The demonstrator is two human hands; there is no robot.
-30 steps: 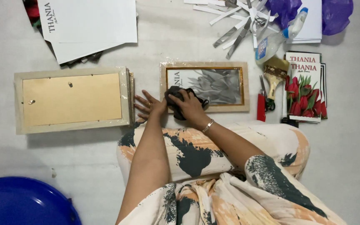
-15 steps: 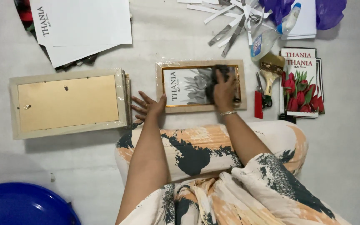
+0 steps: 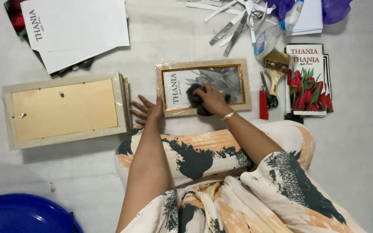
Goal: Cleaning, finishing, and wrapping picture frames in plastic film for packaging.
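Observation:
A small picture frame (image 3: 242,84) with a pale wooden border and a gold inner edge lies face up on the white floor, holding a grey flower print. My right hand (image 3: 212,100) presses a dark cloth (image 3: 194,94) onto its glass near the middle. My left hand (image 3: 148,110) rests flat with fingers spread on the floor, touching the frame's lower left corner.
A stack of frames (image 3: 63,110) lies face down to the left. White sheets (image 3: 78,28) lie at top left, paper strips (image 3: 238,19) and a spray bottle (image 3: 275,30) at top. A brush (image 3: 276,69), scissors (image 3: 267,92) and tulip prints (image 3: 309,80) lie right. A blue basin (image 3: 22,214) sits bottom left.
My right hand has slid the cloth from the frame's right side back to its middle. One second ago it was at the left part of the glass. The left hand stays put.

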